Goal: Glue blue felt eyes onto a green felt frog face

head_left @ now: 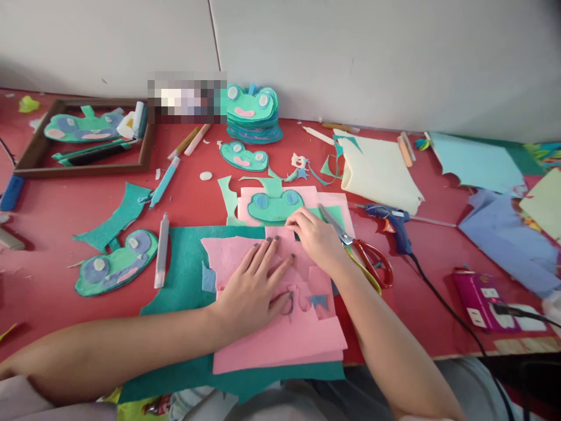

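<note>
My left hand lies flat with spread fingers on layered pink felt, which rests on a large dark green felt sheet. At the felt's upper edge is my right hand, its fingertips pinched together; whatever is between them is too small to name. Just beyond it, a green frog-shaped felt face with blue eye circles lies on another pink piece. Red-handled scissors sit beside my right wrist, over a yellow-green handle.
A blue glue gun and its cord lie at the right, near a purple power box. Finished frog faces are stacked at the back. A wooden tray stands back left. Cream felt lies back right.
</note>
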### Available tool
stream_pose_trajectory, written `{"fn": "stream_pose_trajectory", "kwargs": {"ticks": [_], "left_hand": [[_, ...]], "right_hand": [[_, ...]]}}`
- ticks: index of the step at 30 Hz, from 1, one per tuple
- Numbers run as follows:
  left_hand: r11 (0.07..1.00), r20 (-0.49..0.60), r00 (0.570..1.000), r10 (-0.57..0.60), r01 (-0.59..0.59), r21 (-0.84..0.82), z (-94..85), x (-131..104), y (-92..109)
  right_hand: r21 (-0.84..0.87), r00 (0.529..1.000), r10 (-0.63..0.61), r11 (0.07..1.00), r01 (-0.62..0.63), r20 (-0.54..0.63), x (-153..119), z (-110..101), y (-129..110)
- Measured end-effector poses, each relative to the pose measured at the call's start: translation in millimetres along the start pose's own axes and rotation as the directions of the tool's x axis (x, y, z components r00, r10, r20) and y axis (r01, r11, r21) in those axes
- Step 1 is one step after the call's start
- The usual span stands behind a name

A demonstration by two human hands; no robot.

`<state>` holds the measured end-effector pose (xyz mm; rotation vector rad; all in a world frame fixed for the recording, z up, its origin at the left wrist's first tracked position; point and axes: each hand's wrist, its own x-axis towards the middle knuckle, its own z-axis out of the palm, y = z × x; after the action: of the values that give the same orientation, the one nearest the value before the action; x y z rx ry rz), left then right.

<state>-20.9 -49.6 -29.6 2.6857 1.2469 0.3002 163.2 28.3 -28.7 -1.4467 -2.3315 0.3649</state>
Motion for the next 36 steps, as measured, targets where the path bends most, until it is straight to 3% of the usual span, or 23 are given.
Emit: {"fn": "stream_pose_trajectory", "kwargs": {"ticks": [4, 11, 20, 25, 30, 36], "left_hand": [[1.0, 0.005, 1.0, 0.003, -0.003, -0.005, 0.2, 0, 0], [1.0, 0.029, 1.0, 0.001, -0.001, 0.003, -0.6, 0, 1], [1.0, 0.008, 1.0, 0.005, -0.005, 0.003, 0.7, 0, 0], [1.0, 0.01, 1.0, 0.006, -0.006, 0.004, -0.2, 0, 0], [1.0, 0.016, 1.0, -0.001, 0.001, -0.011, -1.1, 0, 0], [1.0, 0.022, 1.0, -0.004, 0.005, -0.007, -1.5, 1, 0]], "right_hand": [[0.091, 0.999, 0.037, 0.995, -0.035, -0.014, 0, -3, 1], [0.098, 0.998, 0.051, 0.994, -0.047, -0.037, -1, -3, 2], [0.31, 0.996, -0.08, 0.949, 0.061, 0.049, 0, -16, -3], [0.425, 0.993, -0.066, 0.905, 0.016, 0.103, -2, -21, 0], [0.276, 1.0, 0.006, 0.961, -0.01, 0.016, -1, -19, 9], [0.091, 0.994, -0.044, 0.994, 0.053, -0.099, 1, -12, 12]]}}
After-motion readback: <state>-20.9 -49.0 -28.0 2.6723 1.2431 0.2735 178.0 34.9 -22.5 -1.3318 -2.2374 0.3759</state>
